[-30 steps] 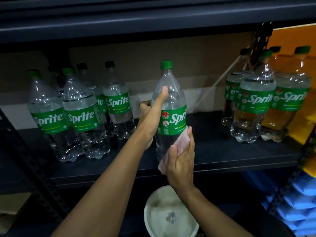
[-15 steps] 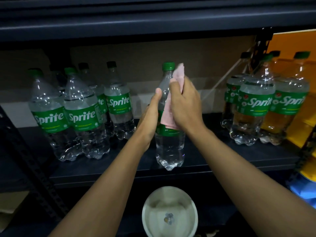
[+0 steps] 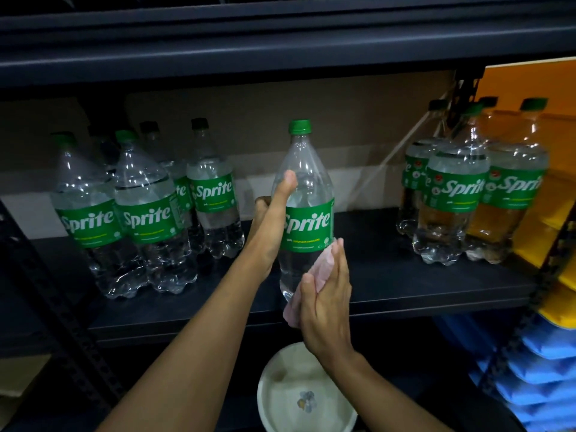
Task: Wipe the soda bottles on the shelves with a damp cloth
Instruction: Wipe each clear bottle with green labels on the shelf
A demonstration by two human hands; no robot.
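A clear Sprite bottle (image 3: 304, 188) with a green cap and green label is held in front of the dark shelf (image 3: 389, 294). My left hand (image 3: 269, 219) grips it around the label from the left, thumb up on the shoulder. My right hand (image 3: 325, 302) presses a pink cloth (image 3: 321, 266) flat against the bottle's lower right side, fingers straight. The bottle's base is hidden behind the cloth and hand.
Several Sprite bottles (image 3: 146, 213) stand at the shelf's left and another group (image 3: 455, 194) at its right. A white bowl (image 3: 299, 397) sits below the shelf. Yellow packs (image 3: 536, 213) and blue packs (image 3: 548, 363) fill the right side. An upper shelf (image 3: 280, 57) hangs overhead.
My right hand with the cloth has slid from the bottle's neck down to its lower body. The label is uncovered again, turned so the full word shows.
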